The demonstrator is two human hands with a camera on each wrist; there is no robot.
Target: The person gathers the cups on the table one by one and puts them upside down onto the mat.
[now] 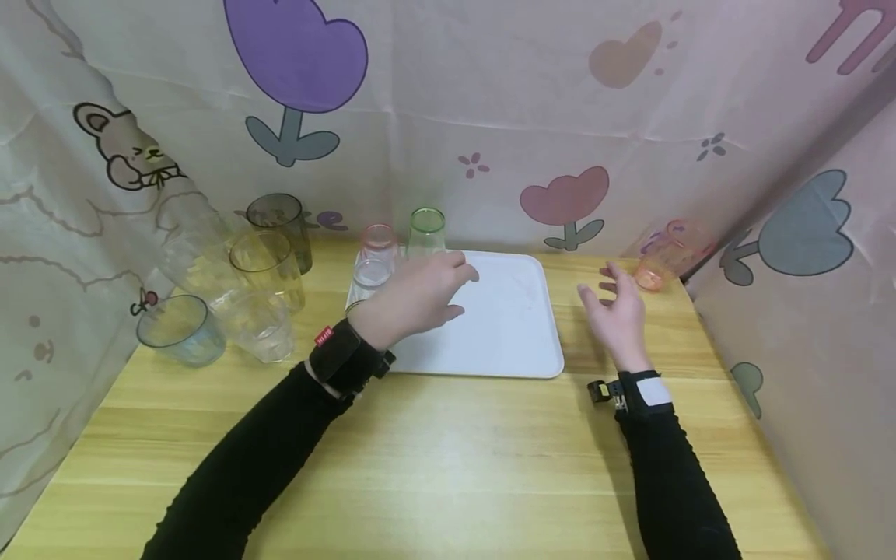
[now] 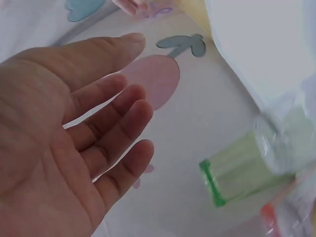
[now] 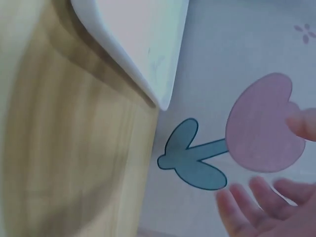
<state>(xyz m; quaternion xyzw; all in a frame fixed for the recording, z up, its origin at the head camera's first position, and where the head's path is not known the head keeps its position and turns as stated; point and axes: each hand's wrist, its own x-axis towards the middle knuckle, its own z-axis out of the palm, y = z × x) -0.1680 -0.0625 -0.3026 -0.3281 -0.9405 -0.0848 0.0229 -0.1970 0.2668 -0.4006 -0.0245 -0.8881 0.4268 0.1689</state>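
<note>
Left hand (image 1: 416, 294), right hand (image 1: 618, 319): two. One white tray (image 1: 490, 327); on it, near left hand: one green-rimmed glass (image 1: 428, 235), one red-rimmed glass (image 1: 379, 239), one clear glass (image 1: 373, 274), another part-hidden. Left of left hand: one grey glass (image 1: 299, 243), one amber glass (image 1: 285, 286), one bluish glass (image 1: 194, 342); clear glasses (image 1: 267, 336) overlap, uncountable. Beyond right hand: orange glass (image 1: 652, 274), at least one.

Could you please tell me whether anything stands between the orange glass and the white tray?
In the head view, the right hand does: it appears between the orange glass and the white tray. Nothing else visible stands in that gap.
</note>
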